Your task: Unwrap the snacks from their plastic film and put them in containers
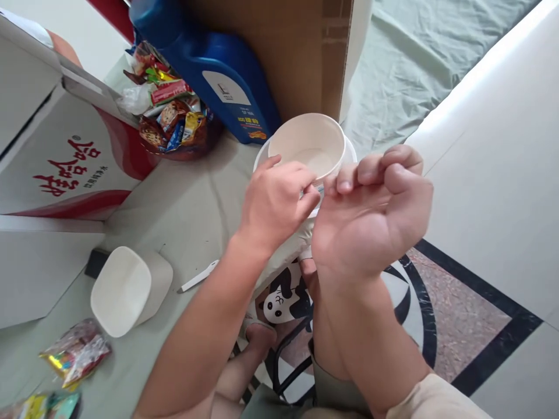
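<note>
My left hand (279, 201) is closed, its thumb and fingers bent together in front of a white round bowl (312, 137). Whatever those fingers hold, if anything, is too small or hidden to make out. Just right of it my right hand (371, 215) is turned palm up, fingers curled in and the thumb pressed against the index finger. No object shows plainly in that grip. The bowl is tilted towards me, looks bare inside, and rests in or on another white round container (350, 152), mostly hidden behind the bowl and my hands.
A blue bottle (236, 87) leans by a cardboard box (297, 58). Snack packets fill a basket (174, 154) at back left. A white-red carton (65, 151), white square cup (122, 291), white-handled knife (198, 276) and snack packet (78, 352) are on the cloth-covered table (183, 209).
</note>
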{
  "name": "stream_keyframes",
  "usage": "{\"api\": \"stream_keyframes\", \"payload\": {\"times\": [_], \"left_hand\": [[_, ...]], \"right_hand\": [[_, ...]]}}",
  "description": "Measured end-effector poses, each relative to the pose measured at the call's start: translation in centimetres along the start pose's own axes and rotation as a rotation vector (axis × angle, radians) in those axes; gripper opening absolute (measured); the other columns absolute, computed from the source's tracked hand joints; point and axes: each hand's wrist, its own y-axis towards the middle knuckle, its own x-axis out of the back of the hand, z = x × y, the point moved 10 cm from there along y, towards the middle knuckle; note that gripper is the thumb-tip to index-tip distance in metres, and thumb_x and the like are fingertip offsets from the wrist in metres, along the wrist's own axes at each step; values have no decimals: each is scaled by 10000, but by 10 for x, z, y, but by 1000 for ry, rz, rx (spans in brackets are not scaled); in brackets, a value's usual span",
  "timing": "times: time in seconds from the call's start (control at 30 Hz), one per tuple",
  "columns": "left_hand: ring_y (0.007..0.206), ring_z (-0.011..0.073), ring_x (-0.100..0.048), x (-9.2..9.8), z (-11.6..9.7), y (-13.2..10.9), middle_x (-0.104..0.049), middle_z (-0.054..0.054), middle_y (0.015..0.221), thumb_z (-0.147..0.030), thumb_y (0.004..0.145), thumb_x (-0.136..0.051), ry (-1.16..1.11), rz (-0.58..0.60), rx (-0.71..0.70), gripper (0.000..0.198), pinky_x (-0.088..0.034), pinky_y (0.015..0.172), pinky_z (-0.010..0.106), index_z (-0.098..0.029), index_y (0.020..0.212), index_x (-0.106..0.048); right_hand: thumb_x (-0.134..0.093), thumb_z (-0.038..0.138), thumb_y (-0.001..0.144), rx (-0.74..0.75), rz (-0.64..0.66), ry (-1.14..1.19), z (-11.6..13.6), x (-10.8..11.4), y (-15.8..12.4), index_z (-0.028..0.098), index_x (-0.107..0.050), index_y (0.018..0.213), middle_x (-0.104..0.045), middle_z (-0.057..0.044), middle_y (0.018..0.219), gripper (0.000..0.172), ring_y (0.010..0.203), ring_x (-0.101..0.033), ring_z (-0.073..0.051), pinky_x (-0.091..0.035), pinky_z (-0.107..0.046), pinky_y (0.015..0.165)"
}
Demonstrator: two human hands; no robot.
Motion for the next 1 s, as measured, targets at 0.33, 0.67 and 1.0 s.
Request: {"api": "stream_keyframes", "payload": {"times": [0.33, 0.67, 1.0], "left_hand": [[909, 179, -721, 19, 8, 0, -788, -12, 920, -168, 918, -601, -20, -160, 125, 149, -536, 1009, 374, -234, 862, -722], [1083, 190, -731, 86, -12, -39, -761, -6, 1015, -172, 1043, -488, 184, -527, 109, 211, -516, 1096, 430, -244, 977, -675], [994, 236, -620, 186, 39, -269, -625, 37, 955, -363, 1009, -603, 410, -1141, 179, 138, -486, 1050, 536, -251, 989, -682]], "right_hand": [[-346, 558, 1027, 160, 113, -205, -10, 2, -2, 291, -565, 1153, -438, -34, 859, 368, 751, -608, -186, -525, -343, 654], [-280, 245, 906, 41, -41, 83, 25, -16, -16, 272, -333, 918, -232, 2, 803, 61, 624, -461, -155, -450, -345, 658], [-474, 294, 949, -3, 680, -112, -4, -121, -122, 266, -497, 913, -470, 10, 766, 51, 664, -502, -147, -461, -320, 649]]}}
